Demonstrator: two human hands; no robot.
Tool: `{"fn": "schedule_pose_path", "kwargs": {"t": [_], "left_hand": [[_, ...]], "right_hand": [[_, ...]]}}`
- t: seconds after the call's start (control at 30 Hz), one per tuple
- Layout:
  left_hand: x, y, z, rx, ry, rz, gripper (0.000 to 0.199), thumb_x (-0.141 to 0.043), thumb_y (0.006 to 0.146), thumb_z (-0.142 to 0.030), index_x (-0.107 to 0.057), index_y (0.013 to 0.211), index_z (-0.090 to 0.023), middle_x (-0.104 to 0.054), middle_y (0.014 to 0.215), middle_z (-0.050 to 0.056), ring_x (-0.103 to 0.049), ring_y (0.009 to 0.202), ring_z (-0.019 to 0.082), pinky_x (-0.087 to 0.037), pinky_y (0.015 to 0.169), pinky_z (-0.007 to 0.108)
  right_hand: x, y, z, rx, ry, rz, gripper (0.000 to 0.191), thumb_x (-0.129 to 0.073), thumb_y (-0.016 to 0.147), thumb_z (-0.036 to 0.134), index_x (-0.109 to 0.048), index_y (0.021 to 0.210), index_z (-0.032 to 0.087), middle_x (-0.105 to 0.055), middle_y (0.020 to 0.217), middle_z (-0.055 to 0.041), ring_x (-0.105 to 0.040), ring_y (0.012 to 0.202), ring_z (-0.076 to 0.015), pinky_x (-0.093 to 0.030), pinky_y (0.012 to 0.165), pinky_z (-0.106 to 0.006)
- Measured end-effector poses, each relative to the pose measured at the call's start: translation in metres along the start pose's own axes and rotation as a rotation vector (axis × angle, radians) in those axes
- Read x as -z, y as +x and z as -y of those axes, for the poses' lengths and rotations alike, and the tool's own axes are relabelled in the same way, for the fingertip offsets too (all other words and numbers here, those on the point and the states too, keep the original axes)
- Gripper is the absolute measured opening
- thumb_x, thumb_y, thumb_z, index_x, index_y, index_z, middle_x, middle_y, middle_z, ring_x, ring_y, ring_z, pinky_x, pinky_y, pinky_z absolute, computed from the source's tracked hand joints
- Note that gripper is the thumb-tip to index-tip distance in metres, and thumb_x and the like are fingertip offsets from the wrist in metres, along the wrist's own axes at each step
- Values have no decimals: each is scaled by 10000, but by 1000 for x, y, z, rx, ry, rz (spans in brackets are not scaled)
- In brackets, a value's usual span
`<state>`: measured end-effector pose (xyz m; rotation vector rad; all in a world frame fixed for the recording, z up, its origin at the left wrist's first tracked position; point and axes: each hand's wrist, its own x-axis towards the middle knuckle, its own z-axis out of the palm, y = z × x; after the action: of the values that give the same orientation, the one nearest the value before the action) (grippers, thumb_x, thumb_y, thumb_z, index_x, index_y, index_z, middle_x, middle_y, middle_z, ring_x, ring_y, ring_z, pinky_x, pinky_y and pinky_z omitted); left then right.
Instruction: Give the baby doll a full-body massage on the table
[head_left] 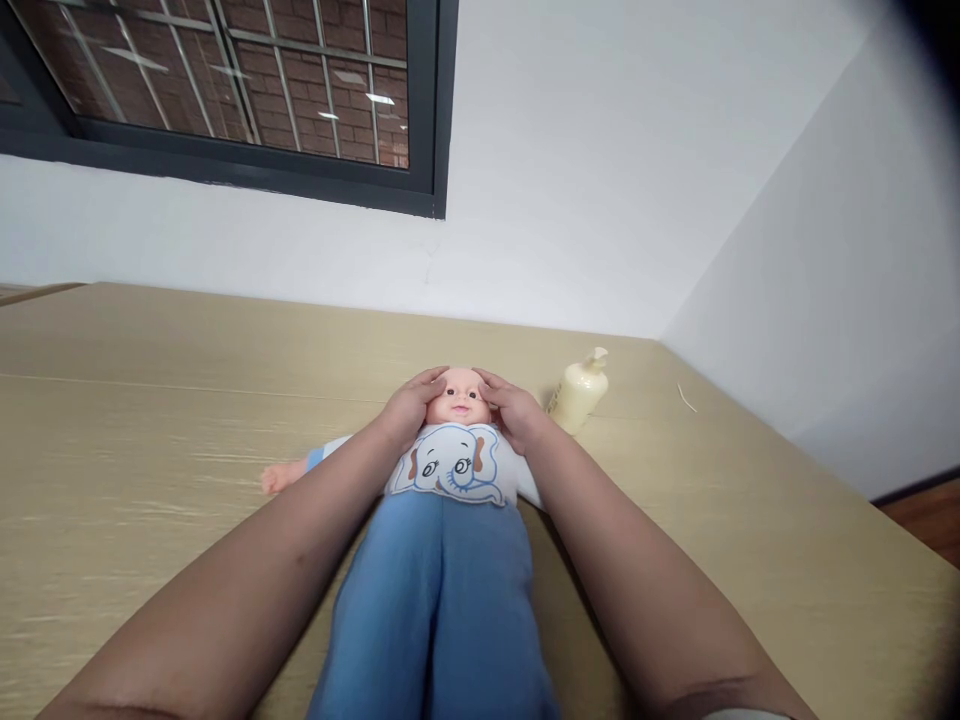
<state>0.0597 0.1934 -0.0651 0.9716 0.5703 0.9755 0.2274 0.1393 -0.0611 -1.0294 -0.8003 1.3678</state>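
A baby doll lies on its back on the wooden table, its feet toward me. It has a white top with an elephant on the chest and blue trousers. My left hand cups the left side of its head, with the fingertips at the brow. Against the other side of the head, my right hand curves in the same way, so both hands hold it between them. The face shows between my thumbs. One doll arm sticks out to the left from under my forearm; the other is mostly hidden.
A cream pump bottle stands just right of my right hand. Farther right lies a thin pale strip on the table. Behind the table rises a white wall with a dark-framed, barred window.
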Motion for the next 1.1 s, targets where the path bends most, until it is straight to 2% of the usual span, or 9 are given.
{"fn": "schedule_pose_path", "kwargs": {"t": [0.1, 0.2, 0.37, 0.53, 0.67, 0.77, 0.87, 1.0, 1.1], "left_hand": [[1, -1, 0, 13, -38, -47, 468, -752, 738, -258, -656, 1179, -134, -711, 1158, 150, -685, 1021, 297, -532, 946, 453], [-1, -3, -2, 8, -38, -72, 470, -744, 743, -255, -655, 1189, -135, -703, 1178, 151, -684, 1027, 295, -533, 946, 447], [-4, -6, -6, -33, 98, 0, 512, -804, 706, -322, -638, 1159, -151, -715, 1063, 104, -691, 913, 255, -544, 868, 398], [-10, -8, -10, -69, 288, -82, 499, -842, 656, -314, -652, 1096, -175, -704, 999, 68, -677, 894, 251, -544, 784, 350], [-12, -8, -11, -52, 311, -113, 465, -832, 672, -340, -660, 1075, -187, -709, 957, 63, -676, 897, 263, -540, 774, 356], [-11, -7, -10, -50, 278, -95, 402, -791, 711, -349, -670, 1055, -182, -711, 926, 61, -671, 868, 249, -532, 795, 362], [-8, -4, -7, -59, 244, -87, 357, -748, 737, -344, -681, 1037, -163, -719, 962, 78, -667, 897, 250, -527, 844, 372], [-2, -1, -2, -46, 130, -19, 434, -753, 748, -365, -668, 1113, -145, -715, 1098, 126, -673, 987, 281, -527, 913, 420], [1, -1, 0, -21, 26, 14, 506, -767, 748, -338, -643, 1196, -139, -696, 1179, 155, -670, 1045, 308, -521, 945, 463]], "right_hand": [[2, -3, 4, -4, 32, 64, 638, -754, 749, 247, -553, 1355, 231, -655, 1324, -97, -644, 1183, -275, -513, 1052, -483], [1, -6, 5, 3, 43, 70, 673, -776, 728, 232, -548, 1360, 223, -637, 1347, -109, -648, 1174, -276, -514, 1050, -469], [-5, -5, 0, 105, -90, 35, 627, -810, 728, 335, -582, 1308, 261, -704, 1181, -70, -688, 1057, -274, -551, 975, -456], [-6, 2, -4, 166, -266, -66, 642, -845, 678, 392, -611, 1263, 271, -716, 1095, -42, -686, 1006, -251, -553, 949, -422], [-7, 6, -5, 168, -307, -92, 570, -818, 703, 445, -631, 1209, 263, -725, 1026, -39, -690, 974, -246, -550, 939, -432], [-8, 6, -5, 158, -261, -86, 484, -783, 736, 444, -646, 1161, 256, -732, 1013, -36, -693, 981, -251, -542, 961, -460], [-8, 2, -3, 104, -103, -50, 527, -789, 729, 355, -632, 1220, 245, -729, 1103, -61, -692, 1037, -269, -537, 993, -475], [-7, -7, 5, -13, 64, -14, 631, -775, 723, 239, -577, 1322, 236, -690, 1240, -92, -685, 1089, -285, -532, 1021, -494], [-5, -11, 10, -23, 76, 7, 639, -751, 718, 185, -573, 1330, 221, -675, 1273, -95, -674, 1114, -280, -515, 1049, -489]]}}
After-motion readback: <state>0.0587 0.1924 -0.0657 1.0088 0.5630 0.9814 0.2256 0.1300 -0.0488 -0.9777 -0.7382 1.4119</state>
